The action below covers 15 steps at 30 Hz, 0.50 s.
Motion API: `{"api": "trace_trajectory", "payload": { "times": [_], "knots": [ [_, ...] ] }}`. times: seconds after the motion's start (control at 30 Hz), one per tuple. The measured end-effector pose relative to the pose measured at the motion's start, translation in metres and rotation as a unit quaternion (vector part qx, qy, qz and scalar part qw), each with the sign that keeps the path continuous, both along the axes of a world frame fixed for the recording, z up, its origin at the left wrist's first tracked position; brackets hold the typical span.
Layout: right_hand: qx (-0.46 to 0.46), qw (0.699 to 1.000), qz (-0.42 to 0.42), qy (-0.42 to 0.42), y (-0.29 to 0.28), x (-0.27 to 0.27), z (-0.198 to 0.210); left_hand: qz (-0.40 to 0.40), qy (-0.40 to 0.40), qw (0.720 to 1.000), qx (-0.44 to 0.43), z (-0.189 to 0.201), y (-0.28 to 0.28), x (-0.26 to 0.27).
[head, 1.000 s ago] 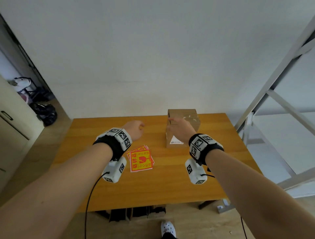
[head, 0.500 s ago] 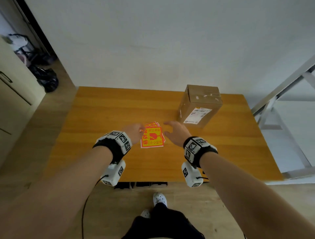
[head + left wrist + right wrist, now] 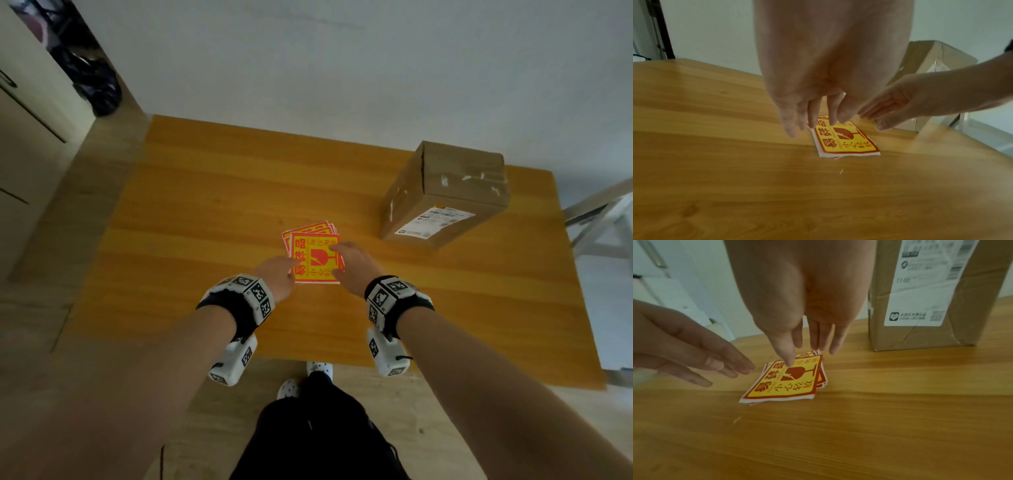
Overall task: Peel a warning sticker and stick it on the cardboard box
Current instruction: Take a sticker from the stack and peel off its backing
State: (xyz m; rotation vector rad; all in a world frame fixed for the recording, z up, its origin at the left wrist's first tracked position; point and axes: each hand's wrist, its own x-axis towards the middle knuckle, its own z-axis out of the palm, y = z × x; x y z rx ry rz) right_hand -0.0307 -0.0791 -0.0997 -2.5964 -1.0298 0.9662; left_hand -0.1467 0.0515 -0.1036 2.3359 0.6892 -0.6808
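Note:
A small stack of red-and-yellow warning stickers (image 3: 313, 251) (image 3: 844, 142) (image 3: 785, 382) lies flat on the wooden table (image 3: 205, 212). My left hand (image 3: 279, 275) (image 3: 813, 116) hovers at the stack's left edge with straight fingers, holding nothing. My right hand (image 3: 349, 260) (image 3: 807, 347) hovers over the stack's right side, fingers straight and pointing down, thumb tip just above the top sticker. The brown cardboard box (image 3: 445, 192) (image 3: 937, 293) with a white shipping label stands at the far right of the table, apart from both hands.
A white wall runs behind the table. A cabinet (image 3: 30, 113) and dark bags (image 3: 92, 82) stand on the left floor. A grey metal frame (image 3: 603, 212) stands at the right. My legs and white shoes (image 3: 318, 368) are at the table's near edge.
My right hand left the box and came down to the stickers. My left hand moved onto the stack's left edge. The head view tilted downward.

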Motion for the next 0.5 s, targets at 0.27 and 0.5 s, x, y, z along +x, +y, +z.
{"api": "trace_trajectory", "payload": {
  "times": [0.27, 0.5],
  "knots": [
    [-0.013, 0.997, 0.063, -0.052, 0.030, 0.018, -0.016, -0.073, 0.026, 0.996, 0.048, -0.018, 0.004, -0.003],
    [-0.034, 0.994, 0.075, -0.067, 0.040, 0.021, -0.019, -0.077, 0.007, 0.996, 0.041, -0.028, 0.006, -0.006]
  ]
}}
